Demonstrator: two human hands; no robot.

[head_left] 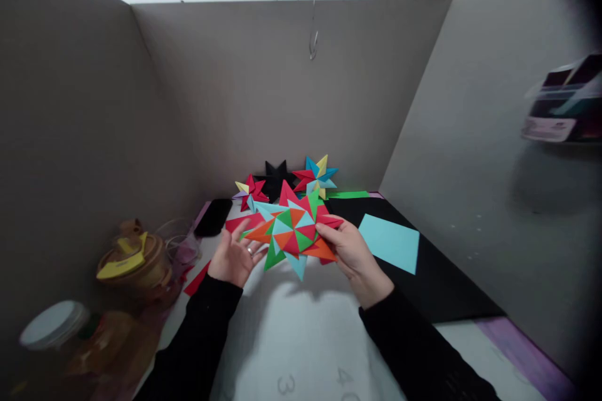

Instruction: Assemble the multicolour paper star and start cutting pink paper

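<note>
A folded paper star point(294, 230) in red, green, orange and light blue is held up above the white work surface. My right hand point(352, 255) grips it by its right side, thumb on the front and the other fingers behind. My left hand point(238, 255), with a ring on one finger, is open at the star's left points, palm up and fingers spread. Whether those fingers touch the paper I cannot tell. Behind it, a black paper star point(276, 180), a red one point(251, 192) and a blue, yellow and red one point(318, 174) lean by the back panel.
On the right a light blue paper sheet point(391, 242) lies on a black board point(437, 285). A black phone point(214, 217) lies at the back left. Along the left stand a brown lidded container point(136, 260) and a white-lidded jar point(54, 324). Grey panels point(282, 88) enclose the table.
</note>
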